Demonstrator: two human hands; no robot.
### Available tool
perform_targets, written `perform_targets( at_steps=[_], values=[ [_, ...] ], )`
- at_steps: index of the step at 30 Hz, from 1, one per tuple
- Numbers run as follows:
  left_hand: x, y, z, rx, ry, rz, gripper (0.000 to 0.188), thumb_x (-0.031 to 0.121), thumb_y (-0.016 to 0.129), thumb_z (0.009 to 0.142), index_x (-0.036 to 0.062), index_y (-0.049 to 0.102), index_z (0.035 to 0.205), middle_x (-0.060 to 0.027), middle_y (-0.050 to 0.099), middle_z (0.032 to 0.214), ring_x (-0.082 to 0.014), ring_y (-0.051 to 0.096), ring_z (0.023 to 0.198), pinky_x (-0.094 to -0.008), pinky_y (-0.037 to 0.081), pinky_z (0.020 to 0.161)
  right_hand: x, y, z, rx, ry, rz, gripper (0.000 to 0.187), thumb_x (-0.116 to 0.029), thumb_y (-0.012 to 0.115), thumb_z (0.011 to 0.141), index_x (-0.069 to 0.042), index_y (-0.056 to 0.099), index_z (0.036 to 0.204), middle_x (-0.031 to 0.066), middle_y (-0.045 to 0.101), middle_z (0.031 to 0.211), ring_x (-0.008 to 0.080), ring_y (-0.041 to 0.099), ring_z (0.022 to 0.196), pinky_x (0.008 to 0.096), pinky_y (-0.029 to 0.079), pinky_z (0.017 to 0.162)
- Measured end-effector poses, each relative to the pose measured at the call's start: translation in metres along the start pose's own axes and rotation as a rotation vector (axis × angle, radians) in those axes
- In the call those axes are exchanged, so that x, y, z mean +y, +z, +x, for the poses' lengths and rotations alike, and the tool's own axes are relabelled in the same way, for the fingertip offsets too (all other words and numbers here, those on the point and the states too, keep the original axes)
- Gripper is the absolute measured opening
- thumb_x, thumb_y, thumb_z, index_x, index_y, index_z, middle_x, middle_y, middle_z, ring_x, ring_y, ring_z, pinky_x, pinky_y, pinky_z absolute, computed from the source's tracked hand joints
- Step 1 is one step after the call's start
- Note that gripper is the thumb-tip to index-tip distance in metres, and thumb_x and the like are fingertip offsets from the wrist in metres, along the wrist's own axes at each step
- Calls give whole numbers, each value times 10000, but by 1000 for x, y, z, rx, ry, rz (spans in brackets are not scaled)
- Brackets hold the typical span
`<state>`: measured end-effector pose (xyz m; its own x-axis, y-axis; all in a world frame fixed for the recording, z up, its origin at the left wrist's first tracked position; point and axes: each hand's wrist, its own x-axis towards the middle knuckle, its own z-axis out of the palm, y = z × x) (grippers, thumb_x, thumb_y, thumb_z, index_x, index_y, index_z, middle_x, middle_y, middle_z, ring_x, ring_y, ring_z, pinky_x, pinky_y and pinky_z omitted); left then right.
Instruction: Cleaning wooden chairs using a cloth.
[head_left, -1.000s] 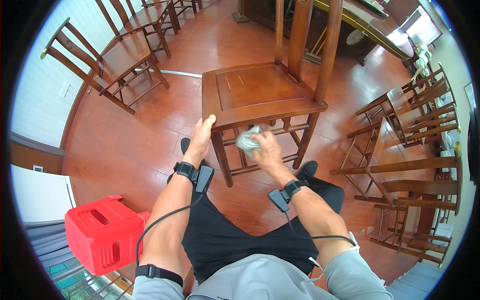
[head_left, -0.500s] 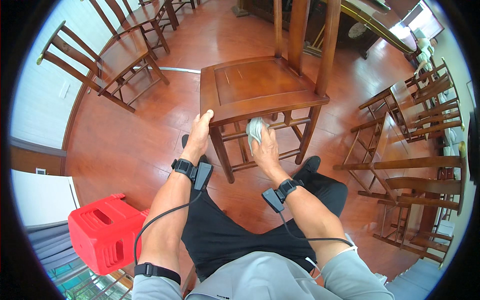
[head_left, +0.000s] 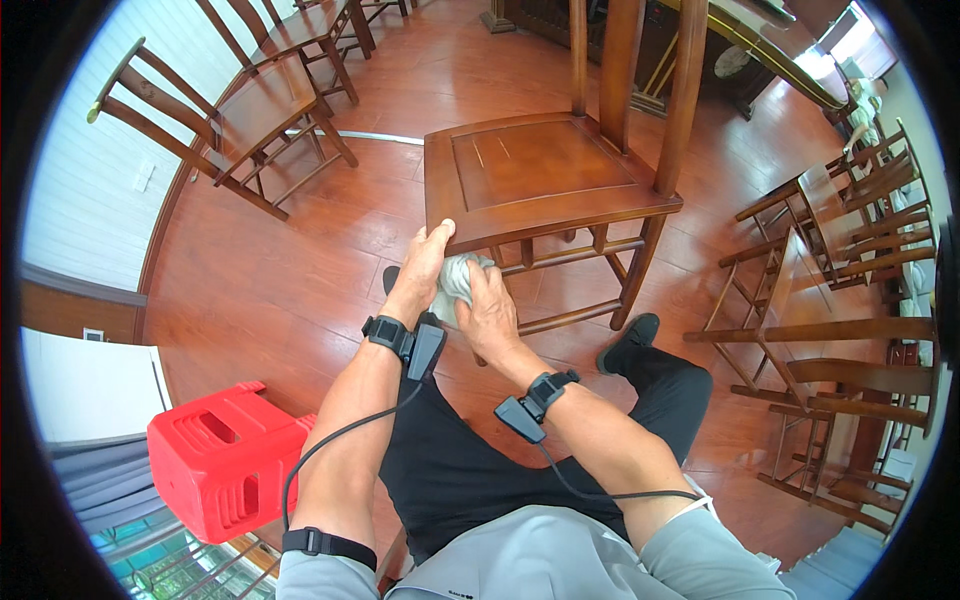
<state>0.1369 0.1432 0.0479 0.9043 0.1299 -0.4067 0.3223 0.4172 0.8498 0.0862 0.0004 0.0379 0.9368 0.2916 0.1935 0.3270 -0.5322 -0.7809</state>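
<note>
One brown wooden chair (head_left: 555,165) stands on the reddish floor (head_left: 260,300) ahead of the person, the near left corner of its seat gripped by the left hand (head_left: 424,268), thumb on top. Just below that corner, close beside the left hand, the right hand (head_left: 487,312) clasps a bunched pale cloth (head_left: 458,278) at the near left leg, largely hidden from view.
</note>
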Motion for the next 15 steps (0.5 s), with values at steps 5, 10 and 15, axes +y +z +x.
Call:
perform_targets(
  at_steps=[5, 10, 15],
  values=[
    [5, 5, 0, 72, -9, 142, 536, 359, 597, 987, -62, 519, 1311, -140, 592, 1290, -218, 526, 1208, -365, 401, 1058, 27, 0, -23, -185, -1, -178, 596, -41, 667, 774, -54, 518, 1352, 233, 532, 1099, 451, 587, 1020, 515, 513, 874],
    [-4, -7, 14, 135, 18, 256, 567, 381, 589, 981, -66, 513, 1321, -148, 586, 1304, -229, 523, 1218, -374, 398, 1061, 78, -2, -40, -290, 268, -84, 445, -114, 636, 805, -34, 624, 1243, 263, 643, 1104, 427, 636, 1027, 499, 513, 927],
    [5, -3, -4, 66, 7, 158, 544, 369, 589, 979, -58, 527, 1310, -138, 614, 1252, -219, 549, 1159, -359, 423, 1019, 32, -15, 1, -83, 199, 482, 418, -65, 589, 821, -20, 631, 1234, 198, 694, 1056, 328, 666, 993, 415, 522, 894]
  ],
)
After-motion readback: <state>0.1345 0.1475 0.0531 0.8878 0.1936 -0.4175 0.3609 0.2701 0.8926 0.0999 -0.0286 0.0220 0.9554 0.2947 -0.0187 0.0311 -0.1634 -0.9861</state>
